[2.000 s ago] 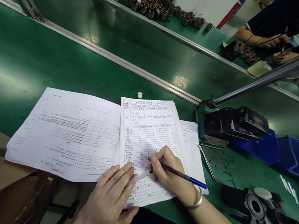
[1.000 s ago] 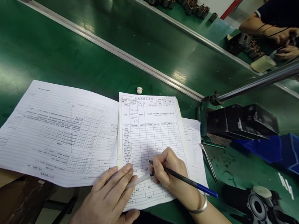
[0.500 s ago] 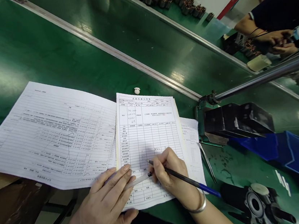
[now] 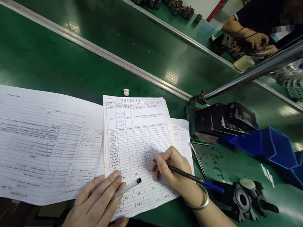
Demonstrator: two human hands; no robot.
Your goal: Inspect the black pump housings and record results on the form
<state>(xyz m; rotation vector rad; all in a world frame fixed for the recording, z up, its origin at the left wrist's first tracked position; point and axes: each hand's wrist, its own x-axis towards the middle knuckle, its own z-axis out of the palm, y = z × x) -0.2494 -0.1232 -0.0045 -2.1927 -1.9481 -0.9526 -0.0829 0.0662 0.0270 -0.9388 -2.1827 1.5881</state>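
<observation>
A printed form with a table grid and some handwriting lies on the green bench. My right hand is closed around a dark pen with a blue end, its tip over the form's lower middle rows. My left hand lies flat on the form's lower left, fingers stretched out. A translucent pen-like tube with a black end sticks out from between its fingers; I cannot tell whether they grip it. Left of the form, printed sheets spread out, partly under my left hand. More paper shows beneath the form.
A small white lump sits beyond the form. On the right are a green clamp-like stand with black blocks, metal tweezers, a dark motor housing and blue bins. Across the bench, a co-worker's hands handle a dark part.
The pen tip has moved right across the form's rows, and small marks show in the column it left. The whole view has shifted, while my left hand stays on the paper.
</observation>
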